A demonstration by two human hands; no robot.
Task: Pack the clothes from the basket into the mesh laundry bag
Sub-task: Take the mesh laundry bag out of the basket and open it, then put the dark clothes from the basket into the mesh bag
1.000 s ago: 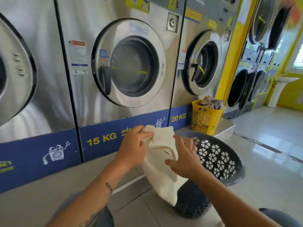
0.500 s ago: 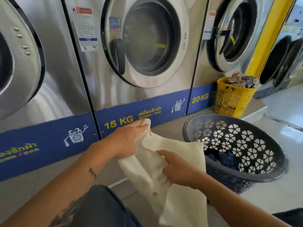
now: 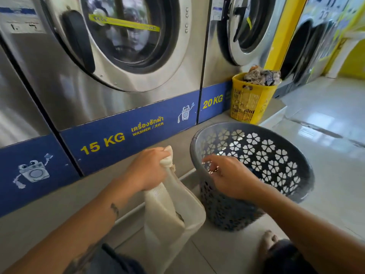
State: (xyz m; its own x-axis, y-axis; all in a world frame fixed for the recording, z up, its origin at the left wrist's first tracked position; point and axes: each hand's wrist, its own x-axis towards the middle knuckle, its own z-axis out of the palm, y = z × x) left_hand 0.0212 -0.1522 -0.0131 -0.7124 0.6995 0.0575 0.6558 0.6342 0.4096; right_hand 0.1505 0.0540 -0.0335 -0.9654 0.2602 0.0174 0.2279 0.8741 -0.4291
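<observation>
A cream mesh laundry bag (image 3: 169, 214) hangs from my left hand (image 3: 148, 169), which grips its top edge; the bag's mouth gapes open to the right. A grey plastic basket (image 3: 296, 165) with flower-shaped holes stands on the tiled floor just right of the bag. My right hand (image 3: 229, 175) reaches over the basket's near rim with fingers spread and holds nothing. Dark clothes lie low inside the basket, mostly hidden behind my right hand and the rim.
Steel washers (image 3: 118, 56) with blue 15 KG and 20 KG panels stand on a raised concrete step (image 3: 29, 224) directly ahead. A full yellow basket (image 3: 250, 99) sits on the step at the back right. Glossy floor tiles (image 3: 325, 115) extend to the right. My knees (image 3: 286, 256) are at the bottom.
My right hand let go of the bag and moved right over the basket rim. My left hand keeps the bag, which now hangs lower. The camera came closer and tilted down.
</observation>
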